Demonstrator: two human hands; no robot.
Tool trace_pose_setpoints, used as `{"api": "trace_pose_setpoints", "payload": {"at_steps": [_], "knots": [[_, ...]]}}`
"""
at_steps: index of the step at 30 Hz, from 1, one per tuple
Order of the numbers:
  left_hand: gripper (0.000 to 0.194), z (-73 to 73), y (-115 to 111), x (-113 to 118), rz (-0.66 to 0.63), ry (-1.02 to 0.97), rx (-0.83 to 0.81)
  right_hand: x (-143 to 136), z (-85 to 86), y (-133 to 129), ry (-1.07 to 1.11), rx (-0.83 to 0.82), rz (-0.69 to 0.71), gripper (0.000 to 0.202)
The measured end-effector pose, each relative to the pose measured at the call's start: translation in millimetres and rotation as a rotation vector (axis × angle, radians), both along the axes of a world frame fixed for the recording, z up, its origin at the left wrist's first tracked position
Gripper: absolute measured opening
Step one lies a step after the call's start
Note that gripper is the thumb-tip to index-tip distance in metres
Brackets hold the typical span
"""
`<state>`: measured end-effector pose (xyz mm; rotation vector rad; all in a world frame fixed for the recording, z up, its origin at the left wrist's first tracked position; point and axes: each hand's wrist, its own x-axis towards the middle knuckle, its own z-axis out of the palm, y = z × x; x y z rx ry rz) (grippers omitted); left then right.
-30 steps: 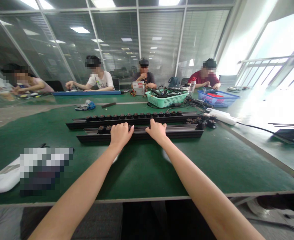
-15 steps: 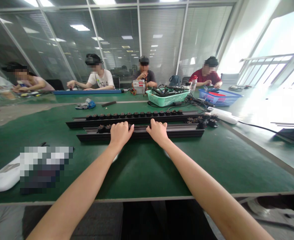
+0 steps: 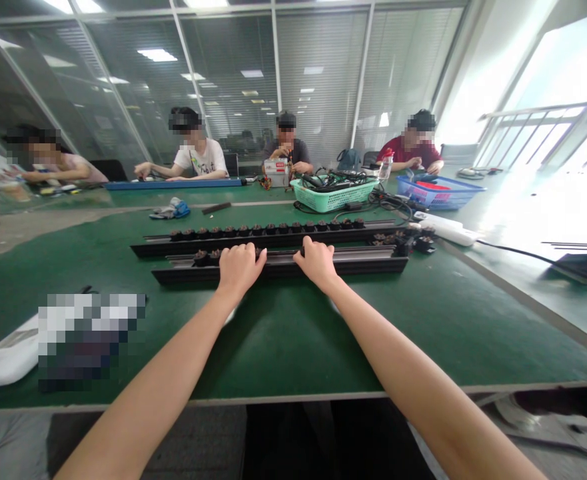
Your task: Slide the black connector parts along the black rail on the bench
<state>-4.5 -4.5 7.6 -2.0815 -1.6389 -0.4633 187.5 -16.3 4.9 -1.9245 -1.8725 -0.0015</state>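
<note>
A long black rail [image 3: 358, 269] with a metal-grey inner channel lies crosswise on the green table in front of me. My left hand [image 3: 239, 268] curls its fingers over this rail, the thumb stretched toward the right. Just left of it, round black parts [image 3: 201, 257] sit in the channel. My right hand [image 3: 318, 262] is bent over the same rail further right, its fingers closed by a small dark piece that they mostly hide. Behind lies a second black rail [image 3: 148, 249], holding a row of several similar round parts [image 3: 272, 229].
Loose black parts [image 3: 426, 241] lie at the rails' right end, near a white power strip [image 3: 448, 230]. Further back stand a green basket [image 3: 336, 198] of cables and a blue basket [image 3: 440, 195]. A white device [image 3: 8, 357] lies front left. Several co-workers sit across the table.
My right hand has shifted very slightly at the near rail. My left hand and both rails keep their places.
</note>
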Motion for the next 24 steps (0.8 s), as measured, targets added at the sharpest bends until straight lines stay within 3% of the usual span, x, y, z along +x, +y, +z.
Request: {"api": "trace_pose_setpoints", "payload": {"at_steps": [6,12,24], "knots": [[0.051,-0.5,0.0,-0.7,-0.003,-0.001,0.003,4.0,-2.0,2.9,-0.009,0.002,0.003,0.022],[0.050,-1.1,1.5,-0.6,0.002,0.004,0.012,17.5,-6.0,8.1,-0.029,0.023,0.103,0.025],[0.050,-0.4,0.6,0.3,0.001,-0.008,-0.010,15.1,-6.3,4.9,-0.017,0.040,0.063,0.025]]}}
